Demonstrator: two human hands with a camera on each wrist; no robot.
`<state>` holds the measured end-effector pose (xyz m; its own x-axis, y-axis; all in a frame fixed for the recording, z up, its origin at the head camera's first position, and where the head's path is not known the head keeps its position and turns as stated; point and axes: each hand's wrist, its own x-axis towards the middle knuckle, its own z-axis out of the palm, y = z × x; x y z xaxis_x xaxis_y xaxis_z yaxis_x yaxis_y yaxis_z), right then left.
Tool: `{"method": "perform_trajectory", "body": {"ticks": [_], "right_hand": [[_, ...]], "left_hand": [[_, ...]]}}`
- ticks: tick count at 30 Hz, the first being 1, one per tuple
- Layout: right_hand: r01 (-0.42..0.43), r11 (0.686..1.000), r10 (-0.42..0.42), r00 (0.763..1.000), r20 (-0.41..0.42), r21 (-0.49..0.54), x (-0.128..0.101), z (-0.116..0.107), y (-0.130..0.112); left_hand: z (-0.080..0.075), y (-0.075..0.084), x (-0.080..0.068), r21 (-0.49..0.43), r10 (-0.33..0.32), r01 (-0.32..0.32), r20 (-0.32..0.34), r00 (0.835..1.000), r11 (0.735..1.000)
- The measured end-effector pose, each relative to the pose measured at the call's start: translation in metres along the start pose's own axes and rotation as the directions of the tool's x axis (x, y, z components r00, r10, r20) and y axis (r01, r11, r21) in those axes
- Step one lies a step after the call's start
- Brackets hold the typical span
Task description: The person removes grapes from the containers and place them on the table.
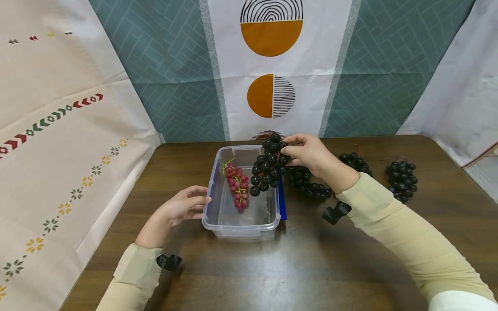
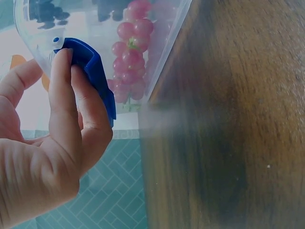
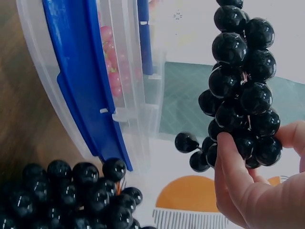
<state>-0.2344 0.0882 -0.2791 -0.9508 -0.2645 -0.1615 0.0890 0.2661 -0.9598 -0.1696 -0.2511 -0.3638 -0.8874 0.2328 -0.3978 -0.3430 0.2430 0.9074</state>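
Observation:
A clear plastic container [image 1: 241,227] with blue latches stands on the table, a bunch of red grapes [image 1: 238,185] lying inside it. At its left side my left hand [image 1: 186,204] holds the wall by the blue latch [image 2: 90,59], fingers against the latch. My right hand [image 1: 307,151] pinches a bunch of black grapes [image 1: 268,166] near its upper end. That bunch hangs over the right part of the container, its berries overlapping the rim in the head view. In the right wrist view, thumb and fingers press into the berries [image 3: 243,98] from both sides.
Another bunch of black grapes [image 1: 311,185] lies just right of the container, below my right hand. Farther right are two more black bunches, one [image 1: 355,162] partly behind my forearm and one [image 1: 402,178] near the table's [image 1: 272,276] right side. Patterned cloth [image 1: 186,86] hangs behind.

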Motion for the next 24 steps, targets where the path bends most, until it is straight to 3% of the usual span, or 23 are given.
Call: {"method": "perform_trajectory", "body": {"ticks": [6,24], "right_hand": [[-0.009,1.0,0.01,1.0,-0.021,0.023,-0.016,-0.015,0.0],[0.085,0.996,-0.085,0.993,-0.085,-0.01,-0.057,-0.067,0.007]], "left_hand": [[0.001,0.001,0.001,0.012,-0.002,0.002,0.002,1.0,1.0],[0.0,0.001,-0.001,-0.002,-0.006,0.006,0.008,1.0,1.0]]}}
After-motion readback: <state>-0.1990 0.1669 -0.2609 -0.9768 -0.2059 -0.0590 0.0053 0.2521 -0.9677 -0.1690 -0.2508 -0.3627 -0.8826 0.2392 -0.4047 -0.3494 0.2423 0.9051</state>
